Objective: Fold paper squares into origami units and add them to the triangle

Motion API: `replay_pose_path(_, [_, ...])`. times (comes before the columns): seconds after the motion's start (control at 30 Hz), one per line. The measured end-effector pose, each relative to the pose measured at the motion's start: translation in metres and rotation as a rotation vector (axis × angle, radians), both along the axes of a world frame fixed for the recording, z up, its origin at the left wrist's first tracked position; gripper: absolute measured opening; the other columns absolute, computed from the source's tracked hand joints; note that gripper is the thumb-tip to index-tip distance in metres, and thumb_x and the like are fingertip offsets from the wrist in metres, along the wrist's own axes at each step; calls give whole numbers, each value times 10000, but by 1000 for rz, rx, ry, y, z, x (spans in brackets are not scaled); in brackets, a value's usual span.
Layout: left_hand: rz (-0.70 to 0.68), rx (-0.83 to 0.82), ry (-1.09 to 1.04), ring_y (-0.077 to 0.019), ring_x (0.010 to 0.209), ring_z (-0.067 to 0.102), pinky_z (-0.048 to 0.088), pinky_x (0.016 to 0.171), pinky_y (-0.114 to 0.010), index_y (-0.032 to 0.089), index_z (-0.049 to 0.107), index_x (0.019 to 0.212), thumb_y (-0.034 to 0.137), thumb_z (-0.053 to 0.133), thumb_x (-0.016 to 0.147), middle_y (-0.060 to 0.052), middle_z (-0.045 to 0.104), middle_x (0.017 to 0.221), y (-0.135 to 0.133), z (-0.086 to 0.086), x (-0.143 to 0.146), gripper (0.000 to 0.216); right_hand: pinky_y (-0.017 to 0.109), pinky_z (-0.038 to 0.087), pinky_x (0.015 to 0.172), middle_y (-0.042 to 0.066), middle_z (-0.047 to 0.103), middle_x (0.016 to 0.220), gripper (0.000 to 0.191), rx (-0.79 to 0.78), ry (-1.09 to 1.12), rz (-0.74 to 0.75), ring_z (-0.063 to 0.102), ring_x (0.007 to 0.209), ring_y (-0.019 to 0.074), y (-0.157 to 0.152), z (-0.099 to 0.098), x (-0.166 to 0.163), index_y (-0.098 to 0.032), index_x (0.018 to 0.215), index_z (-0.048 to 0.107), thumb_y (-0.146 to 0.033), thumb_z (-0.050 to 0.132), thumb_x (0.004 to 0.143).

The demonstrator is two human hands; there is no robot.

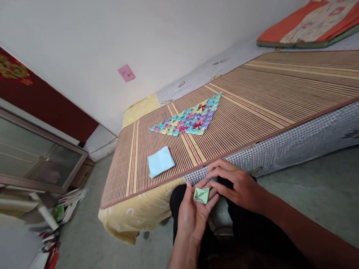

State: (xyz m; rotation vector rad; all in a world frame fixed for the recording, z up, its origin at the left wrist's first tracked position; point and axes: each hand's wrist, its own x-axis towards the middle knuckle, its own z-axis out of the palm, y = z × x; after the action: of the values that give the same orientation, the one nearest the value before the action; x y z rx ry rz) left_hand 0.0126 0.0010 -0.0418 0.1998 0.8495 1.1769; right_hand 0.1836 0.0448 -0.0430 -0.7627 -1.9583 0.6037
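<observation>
On the upturned palm of my left hand (pixel 193 213) rests a small folded piece of light green paper (pixel 201 195). That hand's fingers are stretched out beneath the paper, the thumb up along its left side. Close by on the right, my right hand (pixel 236 184) has its fingers apart and holds nothing; its fingertips are near the left hand's fingers. A stack of light blue square paper sheets (pixel 161 162) lies on the bed mat just ahead. Farther back is a roughly triangular array of folded paper pieces (pixel 190 118) in several colours.
The bed is covered by a striped bamboo mat (pixel 244 103), with a yellow cloth (pixel 141 208) hanging over its near edge. Folded orange bedding (pixel 309 25) lies at the far right. A pink note (pixel 126 73) is on the wall. A glass-panelled cabinet (pixel 33 154) stands left.
</observation>
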Motion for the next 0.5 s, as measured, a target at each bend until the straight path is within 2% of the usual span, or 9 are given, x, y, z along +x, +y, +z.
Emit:
replay_pose_path(0.13, [-24,32,-8,-231,883,754,601,914,-414,43,744,1044,424,422,1056,-162,782,980,0,-4,-5,500,333,530,795,49,628,949,256,31,-62,98,615,912,204,-4,0,-2,-223,1010,719,-70,535,922])
replay_pose_path(0.23, [-61,34,-28,-211,838,747,618,842,-372,18,736,1108,430,427,1054,-172,779,961,1,-9,-10,518,330,523,794,53,640,965,278,53,-131,150,607,910,206,-8,-6,-8,-209,974,716,-15,549,865])
replay_pose_path(0.33, [-88,20,-32,-214,794,742,623,747,-346,7,737,1113,431,446,1047,-186,776,959,5,-16,-16,518,322,516,803,50,663,1000,222,57,-204,150,611,904,198,-9,-14,-14,-198,911,689,-7,585,873])
replay_pose_path(0.5, [-84,36,-69,-207,818,732,607,821,-368,50,759,1008,392,506,1031,-160,776,939,11,-23,-17,426,313,514,782,51,662,966,164,91,-304,98,609,887,199,-5,-21,-19,-196,856,659,-67,586,925])
